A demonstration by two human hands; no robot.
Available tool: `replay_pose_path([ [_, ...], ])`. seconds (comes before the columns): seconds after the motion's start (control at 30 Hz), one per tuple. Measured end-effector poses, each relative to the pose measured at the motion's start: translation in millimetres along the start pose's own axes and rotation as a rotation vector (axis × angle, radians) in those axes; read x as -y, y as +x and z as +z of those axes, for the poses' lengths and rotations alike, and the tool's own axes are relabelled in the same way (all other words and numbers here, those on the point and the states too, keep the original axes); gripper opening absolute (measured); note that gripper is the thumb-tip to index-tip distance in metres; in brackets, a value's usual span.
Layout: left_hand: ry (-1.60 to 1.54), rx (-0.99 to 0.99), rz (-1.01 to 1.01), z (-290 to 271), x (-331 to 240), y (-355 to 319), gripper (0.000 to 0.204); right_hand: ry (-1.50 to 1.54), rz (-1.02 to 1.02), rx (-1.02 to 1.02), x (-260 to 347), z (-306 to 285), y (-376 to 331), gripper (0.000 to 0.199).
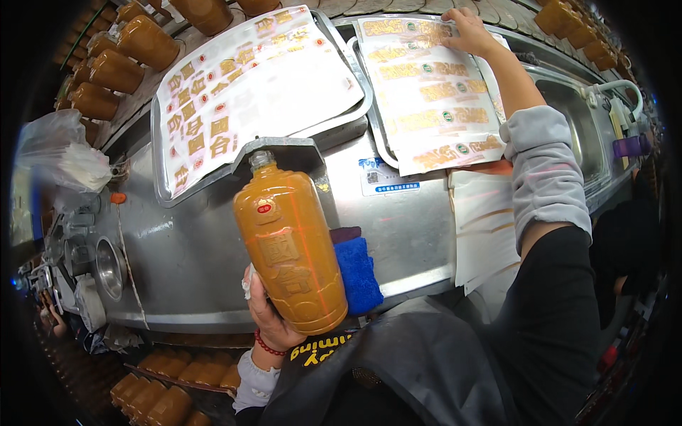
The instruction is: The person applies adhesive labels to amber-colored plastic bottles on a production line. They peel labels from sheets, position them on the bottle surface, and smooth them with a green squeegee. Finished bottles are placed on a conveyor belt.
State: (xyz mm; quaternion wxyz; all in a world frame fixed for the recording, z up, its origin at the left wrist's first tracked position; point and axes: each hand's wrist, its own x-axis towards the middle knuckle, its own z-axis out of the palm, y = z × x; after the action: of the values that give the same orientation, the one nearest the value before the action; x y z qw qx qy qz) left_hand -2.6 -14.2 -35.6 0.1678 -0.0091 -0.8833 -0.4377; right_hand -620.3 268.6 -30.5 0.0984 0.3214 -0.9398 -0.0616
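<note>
An amber-brown glazed bottle (295, 248) with raised characters and a small red oval label leans neck-away in front of me. My left hand (273, 319) is closed around its lower left side, with a bit of white material at the fingers. The bottle's neck rests by a grey metal bracket (284, 144). Far right, my right hand (472, 32) reaches to the top of a sheet of gold decals with green round marks (440, 92). Its fingers are apart and touch the sheet's upper edge; whether they lift anything is hidden.
Left of that sheet, a metal tray (160, 170) carries another decal sheet (249, 92). A blue cloth (359, 273) lies beside the bottle. White paper (483, 227) hangs over the table edge. A sink (568, 128) stands right; brown bottles (117, 71) line the far left.
</note>
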Motion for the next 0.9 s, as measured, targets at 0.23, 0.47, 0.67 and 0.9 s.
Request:
replay_pose_path([
  [0.23,0.059,-0.125,0.023,7.1,-2.6,1.5,0.093,0.190,0.335,0.041,2.3,10.4,-11.1,0.060],
  [0.47,0.041,-0.020,-0.002,-0.7,0.9,-0.6,0.115,-0.092,0.359,0.002,5.3,30.1,0.5,0.076],
  [0.67,0.042,-0.170,0.030,9.0,-3.1,4.2,0.086,0.188,0.268,0.092,-7.6,10.9,-17.8,0.044],
  [0.9,0.064,-0.053,-0.032,1.7,-3.1,-1.1,0.107,0.159,0.188,0.161,7.6,-22.7,-87.0,0.047],
])
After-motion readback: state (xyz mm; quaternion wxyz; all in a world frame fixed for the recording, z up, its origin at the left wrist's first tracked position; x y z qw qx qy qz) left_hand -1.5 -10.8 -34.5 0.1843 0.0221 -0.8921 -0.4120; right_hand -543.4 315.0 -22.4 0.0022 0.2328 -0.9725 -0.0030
